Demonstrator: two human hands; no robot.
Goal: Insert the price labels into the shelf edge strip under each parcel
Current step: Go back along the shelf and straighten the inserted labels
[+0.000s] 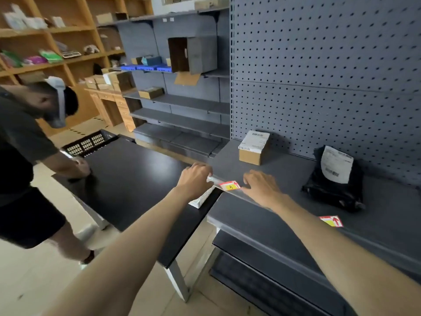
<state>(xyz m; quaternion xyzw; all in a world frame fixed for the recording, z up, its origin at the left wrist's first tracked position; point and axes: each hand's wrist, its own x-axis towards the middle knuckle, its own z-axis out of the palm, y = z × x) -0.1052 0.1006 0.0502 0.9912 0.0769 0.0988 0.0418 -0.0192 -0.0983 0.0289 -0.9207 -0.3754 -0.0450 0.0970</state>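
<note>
Price label [229, 185] is sitting in the shelf edge strip [255, 199] between both hands, below the cardboard parcel [252, 148]. Left hand [195, 176] is pinching the strip's end; right hand [262, 188] is pressing open-fingered. Thin, bendy card probably wants edge-holding.

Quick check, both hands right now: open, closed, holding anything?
Left hand: closed on the edge strip's end.
Right hand: open, fingers spread, touching beside the price label.

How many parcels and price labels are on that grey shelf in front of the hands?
Cardboard box parcel: 1
Black bag parcel: 1
Price labels, red and yellow: 2, one at the shelf edge strip, one farther right
Total: 4
</note>
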